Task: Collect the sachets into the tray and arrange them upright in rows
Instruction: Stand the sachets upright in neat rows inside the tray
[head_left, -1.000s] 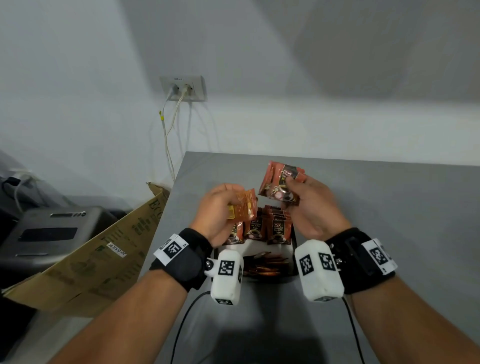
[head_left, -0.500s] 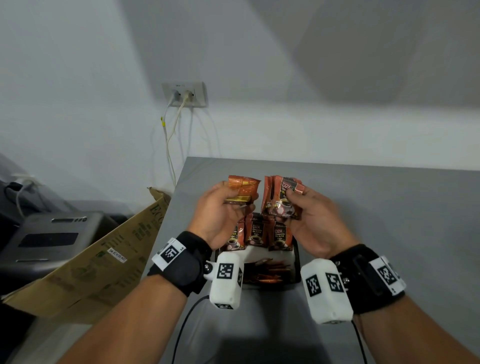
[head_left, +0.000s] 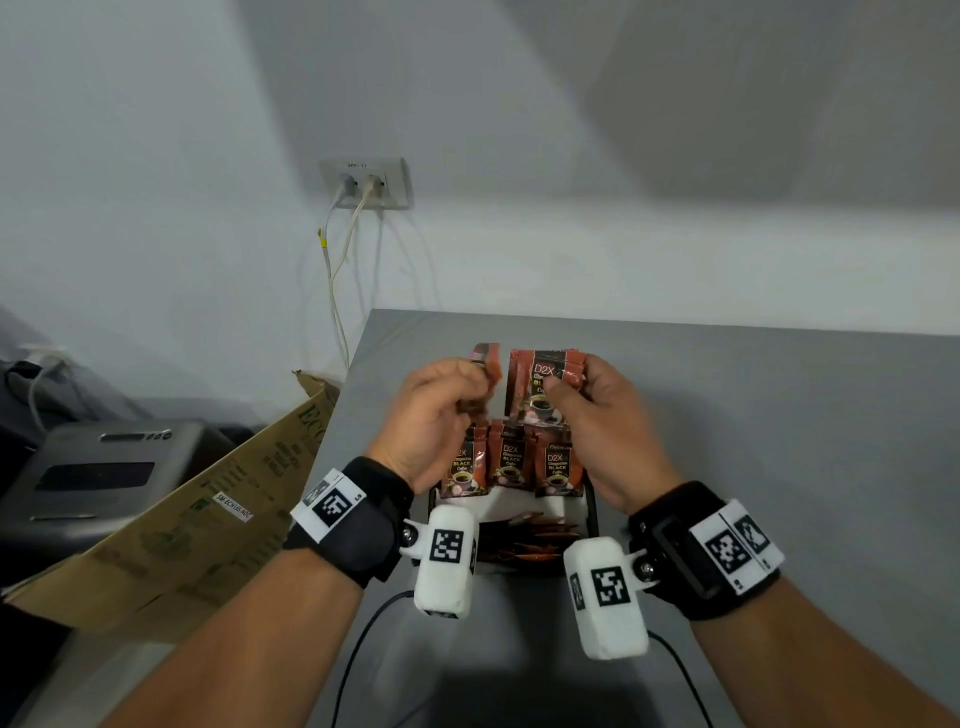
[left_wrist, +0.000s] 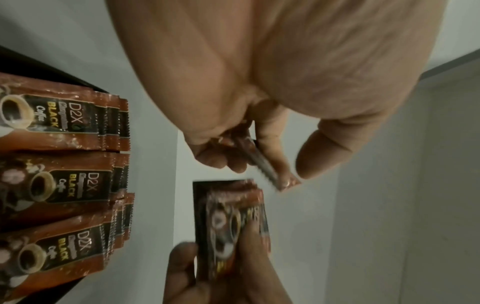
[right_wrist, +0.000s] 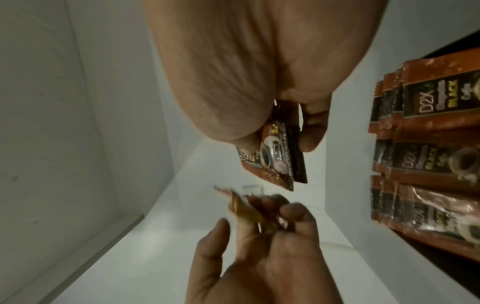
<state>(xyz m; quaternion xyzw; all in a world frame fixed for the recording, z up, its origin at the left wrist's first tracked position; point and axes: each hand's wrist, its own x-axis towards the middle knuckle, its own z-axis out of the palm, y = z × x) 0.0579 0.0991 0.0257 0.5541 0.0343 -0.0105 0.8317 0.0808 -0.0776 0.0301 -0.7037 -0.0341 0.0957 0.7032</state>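
Head view: near the desk's (head_left: 779, 415) front-left part stands a dark, white-lined rectangular tray (head_left: 590, 506). Three rows of red-brown foil coffee sachets (head_left: 511, 457) already stand upright at its far end; a few more lie flat at its near end. The left hand (head_left: 434, 415) pinches one sachet (head_left: 488, 358) edge-on; the right hand (head_left: 605, 415) grips a small stack (head_left: 543, 387).

Left wrist view: rows look tidy.

Right wrist view: same grips. Probably well along; held and flat sachets remain.
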